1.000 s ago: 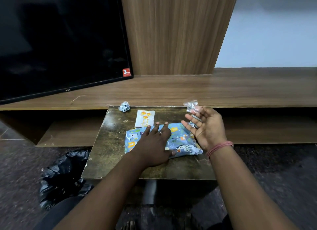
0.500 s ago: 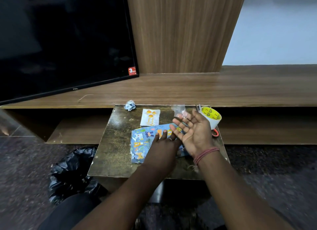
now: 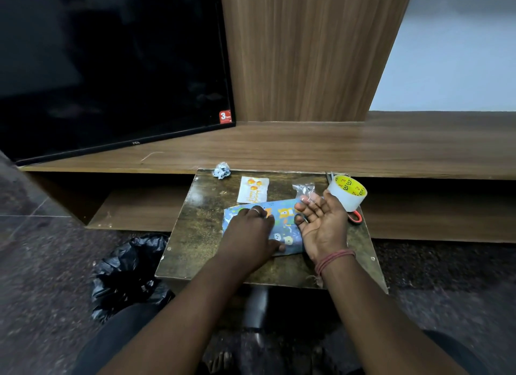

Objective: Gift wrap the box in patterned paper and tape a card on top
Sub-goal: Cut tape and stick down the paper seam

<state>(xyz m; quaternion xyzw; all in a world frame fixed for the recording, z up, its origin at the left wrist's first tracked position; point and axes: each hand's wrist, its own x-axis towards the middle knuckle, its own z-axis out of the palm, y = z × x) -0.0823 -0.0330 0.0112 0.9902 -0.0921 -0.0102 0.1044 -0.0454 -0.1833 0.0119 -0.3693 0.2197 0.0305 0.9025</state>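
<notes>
A wrapped box (image 3: 282,221) in blue animal-print paper lies on a small desk (image 3: 201,235). The left hand (image 3: 251,232) presses flat on it, fingers spread; the right hand (image 3: 324,224), palm up and relaxed, touches its right end. A card (image 3: 253,189) lies just beyond.

A long brown wood-grain shelf unit (image 3: 307,151) spans the far side, with an open lower shelf beneath. A large black flat-screen television (image 3: 111,67) stands on it at left, beside a tall wooden panel (image 3: 301,53). A pale grey wall (image 3: 460,53) shows far right. The dark speckled stone floor (image 3: 42,277) is dimly lit.
</notes>
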